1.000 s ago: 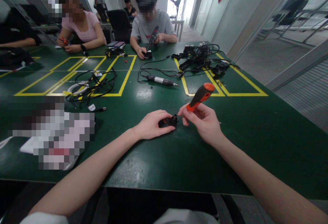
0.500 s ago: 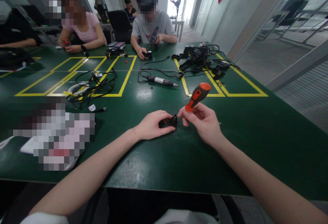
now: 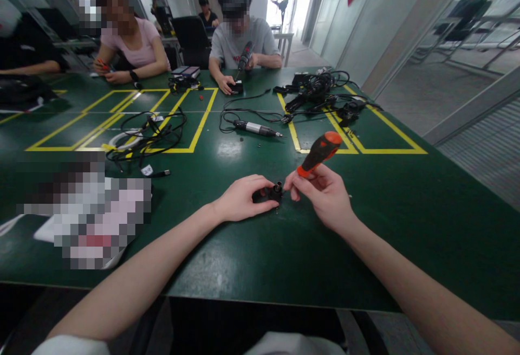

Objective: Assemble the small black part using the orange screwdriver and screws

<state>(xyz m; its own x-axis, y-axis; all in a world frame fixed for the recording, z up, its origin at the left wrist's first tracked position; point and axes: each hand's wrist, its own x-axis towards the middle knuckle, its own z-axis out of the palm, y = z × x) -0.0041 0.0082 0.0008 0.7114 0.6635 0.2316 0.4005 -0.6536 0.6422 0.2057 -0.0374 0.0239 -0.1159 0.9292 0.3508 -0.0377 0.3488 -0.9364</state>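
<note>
Pinching the black part (image 3: 278, 194) on the table (image 3: 211, 265), your left hand (image 3: 242, 198) has thumb and fingers closed about its sides. Your right hand (image 3: 324, 195) holds the screwdriver (image 3: 320, 152) low on its handle between thumb and fingertips, the handle leaning up and to the right. Its tip is too small to make out near the part, so I cannot tell whether they touch. Beyond your hands lies the pen tool (image 3: 257, 128), with black cables (image 3: 316, 88) farther right.
</note>
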